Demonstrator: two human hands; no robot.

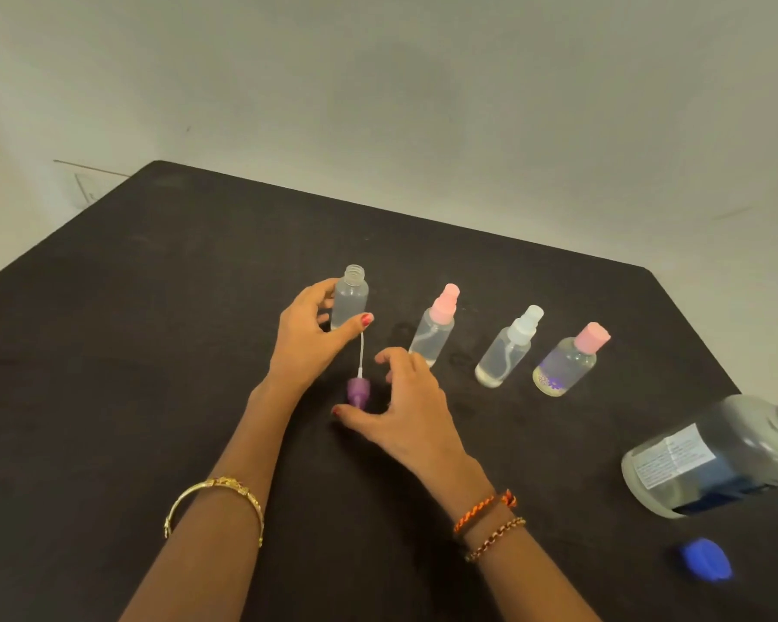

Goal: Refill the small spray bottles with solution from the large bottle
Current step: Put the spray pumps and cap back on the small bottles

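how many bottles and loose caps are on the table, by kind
small bottles: 4 (open one in left hand, pink spray, white spray, pink cap)
large bottle: 1
loose purple spray top: 1
loose blue cap: 1
total: 7

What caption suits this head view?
Left hand grips an uncapped spray bottle; right hand hovers by its purple sprayer.

Left hand [308, 341] fingers curled in a grip; right hand [407, 397] spread, relaxed.
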